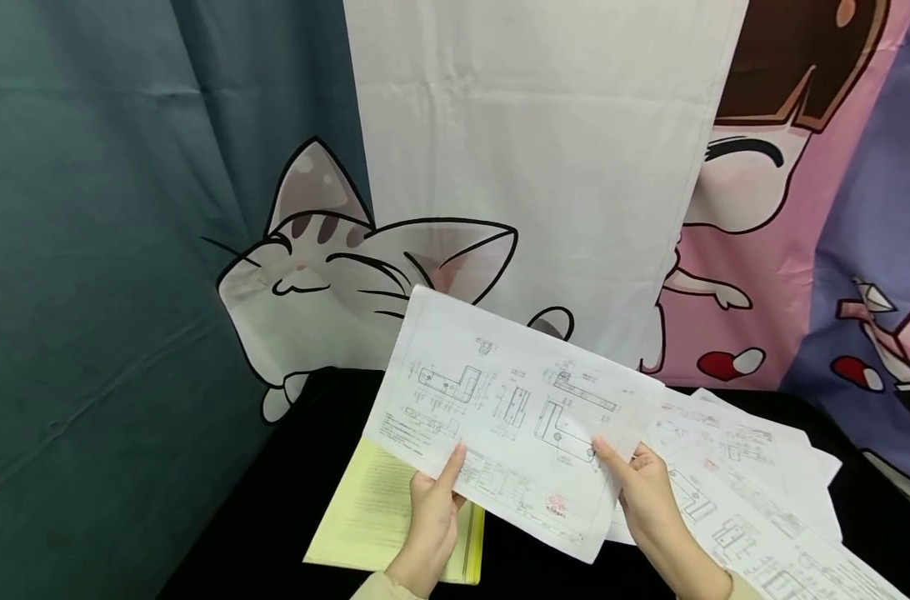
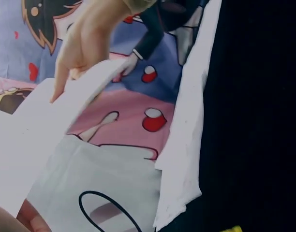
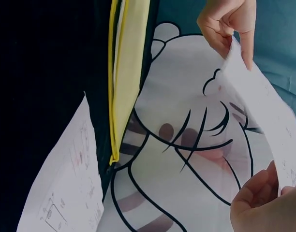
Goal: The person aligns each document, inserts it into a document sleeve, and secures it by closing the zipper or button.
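Observation:
A sheet of paper (image 1: 492, 400) printed with technical drawings and a small red stamp is held up at a tilt in the head view. My left hand (image 1: 435, 512) pinches its lower left edge, thumb on the printed face. At the lower right edge, my right hand (image 1: 646, 492) pinches the same sheet with the thumb on top. The right wrist view shows the sheet (image 3: 269, 106) nearly edge-on between the left hand (image 3: 230, 24) and the right hand (image 3: 264, 203). Below the left hand lies a yellow folder (image 1: 357, 508).
Several loose drawing sheets (image 1: 770, 500) overlap on the black tabletop (image 1: 252, 500) at the right. Behind the table hangs a curtain (image 1: 545, 150) printed with a cartoon cat and figures. The yellow folder's edge (image 3: 133, 72) crosses the right wrist view.

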A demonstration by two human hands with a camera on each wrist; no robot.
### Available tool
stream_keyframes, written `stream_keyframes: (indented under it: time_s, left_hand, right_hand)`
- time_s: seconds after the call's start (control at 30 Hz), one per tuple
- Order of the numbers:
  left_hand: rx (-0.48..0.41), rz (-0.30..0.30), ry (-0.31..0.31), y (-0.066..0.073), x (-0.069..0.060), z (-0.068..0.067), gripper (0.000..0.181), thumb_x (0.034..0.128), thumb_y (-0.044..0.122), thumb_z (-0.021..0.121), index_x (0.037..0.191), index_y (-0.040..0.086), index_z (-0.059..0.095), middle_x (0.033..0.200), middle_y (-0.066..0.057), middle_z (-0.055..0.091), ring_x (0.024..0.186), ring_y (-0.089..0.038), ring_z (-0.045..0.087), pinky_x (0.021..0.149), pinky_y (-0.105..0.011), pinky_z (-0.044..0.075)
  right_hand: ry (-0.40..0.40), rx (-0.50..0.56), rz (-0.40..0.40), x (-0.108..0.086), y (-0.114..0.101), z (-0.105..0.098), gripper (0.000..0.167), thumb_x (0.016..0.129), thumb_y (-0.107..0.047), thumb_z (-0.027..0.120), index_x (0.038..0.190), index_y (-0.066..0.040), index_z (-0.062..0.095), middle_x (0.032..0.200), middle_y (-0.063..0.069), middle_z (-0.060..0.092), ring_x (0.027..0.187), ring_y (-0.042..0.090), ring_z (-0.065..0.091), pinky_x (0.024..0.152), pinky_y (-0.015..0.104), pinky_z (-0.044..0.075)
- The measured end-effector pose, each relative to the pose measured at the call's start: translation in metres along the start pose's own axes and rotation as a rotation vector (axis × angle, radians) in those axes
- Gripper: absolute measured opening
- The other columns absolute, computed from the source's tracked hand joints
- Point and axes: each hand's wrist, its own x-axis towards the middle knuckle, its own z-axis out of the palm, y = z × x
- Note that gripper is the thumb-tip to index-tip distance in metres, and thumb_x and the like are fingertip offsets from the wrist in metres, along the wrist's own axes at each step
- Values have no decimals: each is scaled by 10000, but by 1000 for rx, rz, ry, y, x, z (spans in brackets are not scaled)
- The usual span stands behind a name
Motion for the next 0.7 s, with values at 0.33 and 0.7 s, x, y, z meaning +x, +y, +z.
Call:
stream_keyframes:
  time_s: [0.33, 0.7]
  left_hand:
    - [196, 157, 77, 1, 11, -32, 284, 901, 165, 630, 1142, 17, 608, 964, 70, 723, 821, -72, 699, 771, -240, 570]
    - [356, 217, 86, 16, 23, -65, 336, 908, 137, 617, 1186, -44, 563, 965, 68, 717, 786, -32, 687, 750, -207, 567]
  right_hand:
    - [-56, -34, -72, 4, 19, -8, 136, 893, -103, 627, 1002, -179, 595, 854, -89, 732, 755, 38, 676, 645, 186, 542]
    - [-42, 28, -130, -3, 13, -16, 154, 921, -6, 558, 856, -120, 638, 742, -32, 702, 693, 69, 685, 657, 203, 568]
